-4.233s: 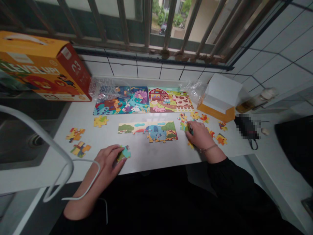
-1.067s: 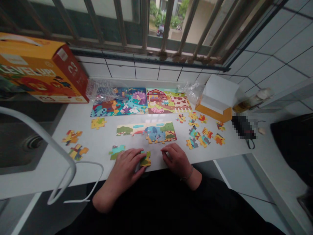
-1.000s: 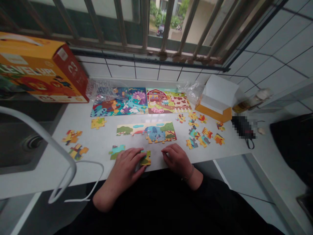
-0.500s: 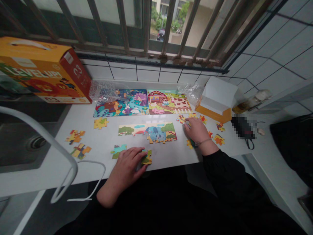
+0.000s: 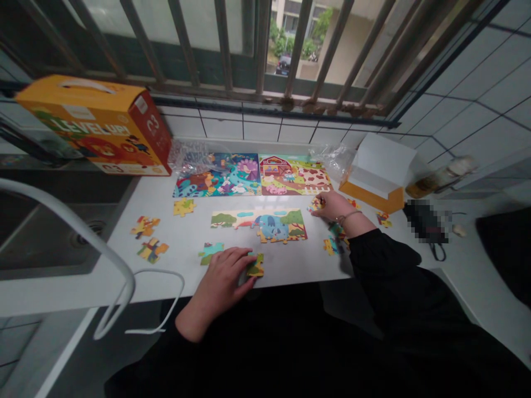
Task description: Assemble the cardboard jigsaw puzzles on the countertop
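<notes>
My right hand (image 5: 334, 207) reaches to the right of the partly joined puzzle, its thumb and fingertips closed on a small puzzle piece (image 5: 317, 204). My left hand (image 5: 226, 273) lies on the counter with its fingers stretched out and its thumb apart. Beside its fingertips is a green and yellow puzzle piece (image 5: 256, 266), partly covered by them. A turquoise and green piece (image 5: 211, 252) lies just beyond its knuckles. Between the hands and the picture cards, the joined puzzle strip (image 5: 271, 224) shows a blue elephant and trees; its lower left is unfilled.
Loose pieces (image 5: 152, 250) lie at left, others (image 5: 331, 246) under my right wrist. Two picture cards (image 5: 215, 179) lie at the back. An orange box (image 5: 99, 130), an open carton (image 5: 373, 190), plastic wrap (image 5: 332, 157), a bottle (image 5: 435, 179) and a white curved tube (image 5: 83, 221) surround them.
My right hand has drawn its fingertips together around a small piece and turned slightly. The left hand stays beside the same piece. The whole view has shifted a little.
</notes>
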{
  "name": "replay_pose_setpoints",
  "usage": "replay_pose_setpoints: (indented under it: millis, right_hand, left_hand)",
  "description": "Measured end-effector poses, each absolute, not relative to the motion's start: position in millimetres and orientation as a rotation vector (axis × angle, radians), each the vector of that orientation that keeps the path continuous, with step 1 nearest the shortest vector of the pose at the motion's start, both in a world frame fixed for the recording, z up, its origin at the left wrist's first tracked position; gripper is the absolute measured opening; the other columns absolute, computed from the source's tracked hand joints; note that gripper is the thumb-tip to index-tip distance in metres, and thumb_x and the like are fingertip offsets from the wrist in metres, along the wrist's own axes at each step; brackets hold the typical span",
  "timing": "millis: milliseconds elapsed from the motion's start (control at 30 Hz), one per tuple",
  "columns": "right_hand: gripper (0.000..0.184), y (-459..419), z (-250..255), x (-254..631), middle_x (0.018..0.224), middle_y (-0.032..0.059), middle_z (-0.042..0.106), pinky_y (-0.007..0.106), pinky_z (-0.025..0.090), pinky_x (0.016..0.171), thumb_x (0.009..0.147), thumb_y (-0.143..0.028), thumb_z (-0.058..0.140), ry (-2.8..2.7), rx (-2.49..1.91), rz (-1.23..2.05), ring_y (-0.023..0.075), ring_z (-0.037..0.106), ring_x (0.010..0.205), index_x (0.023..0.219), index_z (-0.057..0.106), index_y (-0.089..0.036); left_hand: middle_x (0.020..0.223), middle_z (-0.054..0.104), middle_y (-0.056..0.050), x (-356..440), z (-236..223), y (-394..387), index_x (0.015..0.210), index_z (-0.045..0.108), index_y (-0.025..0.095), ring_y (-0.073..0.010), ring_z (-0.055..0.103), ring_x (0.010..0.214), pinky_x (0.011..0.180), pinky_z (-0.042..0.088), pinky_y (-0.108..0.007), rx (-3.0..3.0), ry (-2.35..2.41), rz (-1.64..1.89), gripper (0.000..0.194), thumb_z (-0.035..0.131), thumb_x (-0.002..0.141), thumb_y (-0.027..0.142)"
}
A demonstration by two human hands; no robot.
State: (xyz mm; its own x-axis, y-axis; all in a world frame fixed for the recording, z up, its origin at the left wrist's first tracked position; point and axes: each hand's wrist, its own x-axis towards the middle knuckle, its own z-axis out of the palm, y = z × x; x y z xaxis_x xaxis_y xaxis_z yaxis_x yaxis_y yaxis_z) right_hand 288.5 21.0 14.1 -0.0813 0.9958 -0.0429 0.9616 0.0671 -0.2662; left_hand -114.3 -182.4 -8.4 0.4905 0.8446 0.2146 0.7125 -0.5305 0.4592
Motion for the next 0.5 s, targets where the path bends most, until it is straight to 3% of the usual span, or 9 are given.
replay_pose_setpoints:
  millis: [67,167,267,367,433,500]
  right_hand:
    - [0.037,16.5,19.5,289.8,0.105,0.0121,0.076,0.039,0.053,0.084,0.068,-0.028,0.099,-2.156,-2.003,0.324,0.0288,0.069,0.095,0.097,0.076,-0.021]
    - [0.018,3.6,30.0,284.8,0.1,0.0114,0.074,0.037,0.051,0.08,0.086,-0.034,0.087,-2.1,-1.959,0.31,0.0261,0.067,0.09,0.087,0.073,-0.023]
    - [0.025,-16.5,36.2,262.2,0.083,0.0056,0.071,0.033,0.048,0.071,0.098,-0.044,0.071,-1.941,-1.848,0.45,0.0214,0.064,0.077,0.085,0.07,-0.023]
    - [0.022,-38.5,32.0,221.7,0.075,-0.0016,0.066,0.028,0.046,0.063,0.095,-0.042,0.072,-1.752,-1.693,0.787,0.0166,0.062,0.067,0.102,0.071,-0.022]
    - [0.034,-50.0,24.5,191.1,0.076,-0.0046,0.068,0.026,0.047,0.058,0.091,-0.037,0.075,-1.641,-1.604,1.096,0.0148,0.063,0.063,0.121,0.067,-0.022]
    - [0.037,-57.7,16.2,163.3,0.082,-0.0033,0.072,0.025,0.052,0.058,0.09,-0.032,0.076,-1.542,-1.554,1.291,0.0144,0.068,0.064,0.125,0.066,-0.022]
  left_hand:
    - [0.148,0.07,-0.01,-114.1,-8.3,-182.5,0.141,0.065,0.029,-0.0341,0.063,0.137,0.11,0.049,-0.055,2.435,1.313,0.603,0.045,0.076,0.097,0.033]
    - [0.149,0.069,-0.009,-114.0,-8.6,-183.1,0.141,0.064,0.029,-0.0337,0.062,0.138,0.111,0.048,-0.055,2.431,1.312,0.598,0.045,0.076,0.098,0.033]
    - [0.15,0.069,-0.009,-114.4,-9.1,-183.4,0.14,0.065,0.03,-0.0336,0.062,0.139,0.112,0.047,-0.055,2.422,1.311,0.584,0.045,0.078,0.097,0.034]
    - [0.15,0.069,-0.009,-114.3,-9.0,-183.3,0.139,0.066,0.029,-0.0336,0.061,0.14,0.113,0.047,-0.054,2.419,1.323,0.578,0.044,0.078,0.097,0.035]
    - [0.15,0.069,-0.009,-113.7,-8.4,-183.3,0.139,0.066,0.029,-0.0334,0.061,0.14,0.114,0.047,-0.054,2.418,1.332,0.585,0.044,0.078,0.096,0.034]
    - [0.15,0.069,-0.01,-112.9,-7.5,-183.5,0.139,0.066,0.029,-0.0329,0.061,0.14,0.115,0.047,-0.053,2.413,1.336,0.595,0.044,0.077,0.097,0.033]
